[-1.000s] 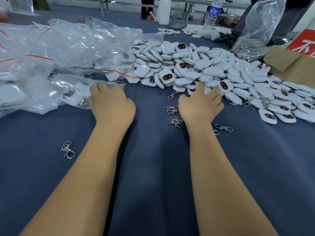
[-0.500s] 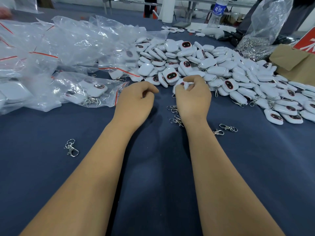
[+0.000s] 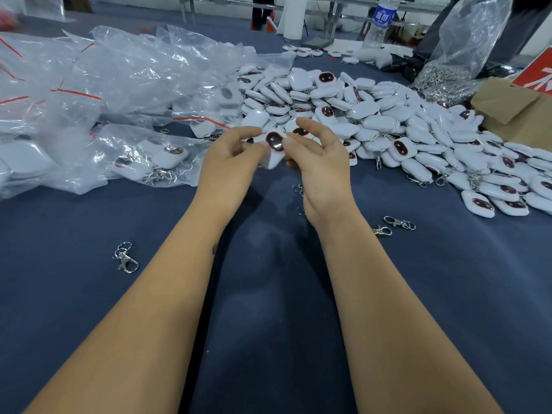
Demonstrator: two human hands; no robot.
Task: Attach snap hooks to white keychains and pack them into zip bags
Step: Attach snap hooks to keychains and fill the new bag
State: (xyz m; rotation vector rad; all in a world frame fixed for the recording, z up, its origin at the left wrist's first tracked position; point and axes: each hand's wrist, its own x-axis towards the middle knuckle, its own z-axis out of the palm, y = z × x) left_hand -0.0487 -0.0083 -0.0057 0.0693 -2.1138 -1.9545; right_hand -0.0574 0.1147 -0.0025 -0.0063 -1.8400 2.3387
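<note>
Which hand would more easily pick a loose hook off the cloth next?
Probably the right hand: two loose silver metal snap hooks lie beside its wrist. The left hand, also holding the white oval plastic keychain, sits farther from the lone silver hook.

This is a small packing and assembly workshop, worked by hand. A long bench (image 3: pixel 268 294) under dark blue cloth carries goods in bulk: beyond the hands and off to their right spreads a heap of identical white keychains (image 3: pixel 388 115), and to the left of the hands lies a pile of clear zip bags (image 3: pixel 104 79) with red seal strips, some already filled. Loose snap hooks (image 3: pixel 125 258) are scattered near the wrists. Far to the right stand a large plastic sack of metal hooks (image 3: pixel 457 55) and a cardboard box (image 3: pixel 507 109). A water bottle (image 3: pixel 379 22) stands at the far edge.
</note>
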